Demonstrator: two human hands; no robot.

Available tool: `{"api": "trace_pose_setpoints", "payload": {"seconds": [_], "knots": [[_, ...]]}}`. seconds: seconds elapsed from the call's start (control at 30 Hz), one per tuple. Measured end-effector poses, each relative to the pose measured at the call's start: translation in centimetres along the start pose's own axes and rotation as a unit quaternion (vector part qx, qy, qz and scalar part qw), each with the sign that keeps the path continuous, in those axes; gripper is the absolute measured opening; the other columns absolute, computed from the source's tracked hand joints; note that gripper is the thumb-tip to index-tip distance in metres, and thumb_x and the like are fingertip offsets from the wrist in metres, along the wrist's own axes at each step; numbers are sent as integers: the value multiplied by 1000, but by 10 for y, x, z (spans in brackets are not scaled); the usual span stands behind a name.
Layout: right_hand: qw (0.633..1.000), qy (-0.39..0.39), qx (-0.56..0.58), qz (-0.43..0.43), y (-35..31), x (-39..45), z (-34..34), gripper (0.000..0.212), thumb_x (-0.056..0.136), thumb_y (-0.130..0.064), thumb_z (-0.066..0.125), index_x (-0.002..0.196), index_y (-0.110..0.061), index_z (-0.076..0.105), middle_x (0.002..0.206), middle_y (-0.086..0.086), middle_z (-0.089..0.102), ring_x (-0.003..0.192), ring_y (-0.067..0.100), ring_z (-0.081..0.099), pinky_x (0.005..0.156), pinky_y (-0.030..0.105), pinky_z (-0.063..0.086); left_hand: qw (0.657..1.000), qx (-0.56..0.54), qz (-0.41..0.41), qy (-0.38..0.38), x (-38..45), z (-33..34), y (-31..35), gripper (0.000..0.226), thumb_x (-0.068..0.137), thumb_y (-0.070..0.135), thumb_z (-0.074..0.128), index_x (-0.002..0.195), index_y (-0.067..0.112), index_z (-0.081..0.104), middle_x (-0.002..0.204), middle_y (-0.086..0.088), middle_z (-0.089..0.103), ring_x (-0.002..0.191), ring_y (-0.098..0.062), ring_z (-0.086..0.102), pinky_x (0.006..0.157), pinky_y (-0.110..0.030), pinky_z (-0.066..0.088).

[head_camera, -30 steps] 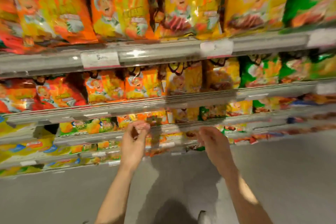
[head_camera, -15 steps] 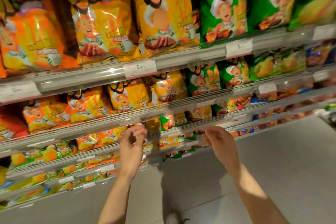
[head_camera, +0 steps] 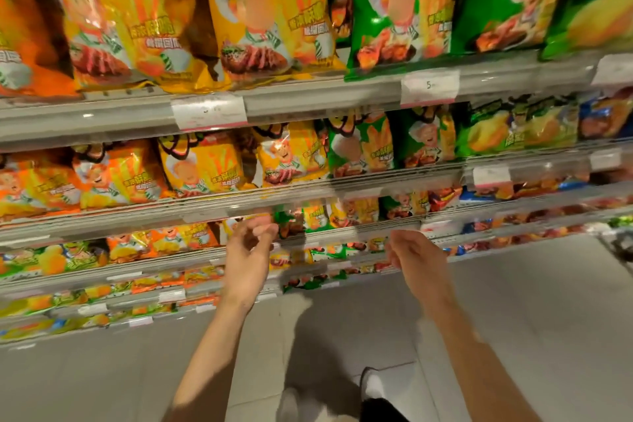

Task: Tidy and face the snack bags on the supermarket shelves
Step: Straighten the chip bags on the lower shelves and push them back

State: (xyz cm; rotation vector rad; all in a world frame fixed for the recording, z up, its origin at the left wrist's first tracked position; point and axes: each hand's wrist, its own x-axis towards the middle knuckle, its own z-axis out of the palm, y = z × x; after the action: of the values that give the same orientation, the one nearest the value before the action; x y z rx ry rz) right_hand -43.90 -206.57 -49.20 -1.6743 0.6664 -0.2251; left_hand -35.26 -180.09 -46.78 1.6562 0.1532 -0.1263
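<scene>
Snack bags fill several tiers of shelving. Large yellow bags (head_camera: 260, 10) and green bags (head_camera: 400, 7) stand on the top tier, smaller yellow bags (head_camera: 202, 164) and green bags (head_camera: 359, 147) on the tier below. My left hand (head_camera: 248, 250) is raised in front of the third tier, fingers loosely curled near a small green bag (head_camera: 291, 221), holding nothing. My right hand (head_camera: 416, 255) hangs in front of the lower shelf edges, fingers half curled and empty.
Grey shelf rails (head_camera: 308, 96) carry white price tags (head_camera: 430, 87). Orange bags (head_camera: 27, 27) stand at the far left, blue bags (head_camera: 603, 113) at the right. Grey floor tiles (head_camera: 513, 301) lie below, with my shoe (head_camera: 371, 384) on them.
The view has shifted right along the shelves and closer, so green bags now fill the upper right. Both hands stay raised at about the same height, still empty.
</scene>
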Motion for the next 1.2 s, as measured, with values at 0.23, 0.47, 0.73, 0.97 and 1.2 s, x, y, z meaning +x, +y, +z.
{"api": "trace_pose_setpoints", "payload": {"seconds": [0.23,0.47,0.73,0.97,1.2], "knots": [[996,-82,-33,9,25,62,-35,10,103,-6,56,107,-8,66,96,10,74,86,21,71,81,31,57,998,9,-23,63,-7,59,-29,9,99,15,67,106,20,67,96,16,76,103,-14,71,100,-39,55],[989,-101,-97,-44,68,102,-30,20,98,6,58,117,9,66,102,21,71,84,16,72,84,32,59,994,46,6,103,13,91,-80,12,101,18,65,112,15,64,106,0,72,90,-1,69,78,-16,54],[962,-37,-164,-215,121,189,35,11,99,-21,65,109,-19,63,97,-11,69,87,4,67,76,22,55,967,182,144,107,106,90,-172,28,96,30,71,122,24,61,110,15,64,100,6,61,86,-10,46],[889,80,-275,-358,161,245,73,58,97,-40,56,125,10,56,124,31,56,119,46,52,103,49,42,861,324,365,145,162,105,-218,41,90,33,69,121,7,64,121,-15,61,119,-33,54,102,-30,36],[866,150,-229,-419,191,264,92,53,99,-50,54,125,-4,49,131,15,44,108,34,54,80,31,38,803,319,464,194,181,118,-245,38,93,27,68,123,5,67,123,-13,64,121,-29,52,102,-21,32]]}}
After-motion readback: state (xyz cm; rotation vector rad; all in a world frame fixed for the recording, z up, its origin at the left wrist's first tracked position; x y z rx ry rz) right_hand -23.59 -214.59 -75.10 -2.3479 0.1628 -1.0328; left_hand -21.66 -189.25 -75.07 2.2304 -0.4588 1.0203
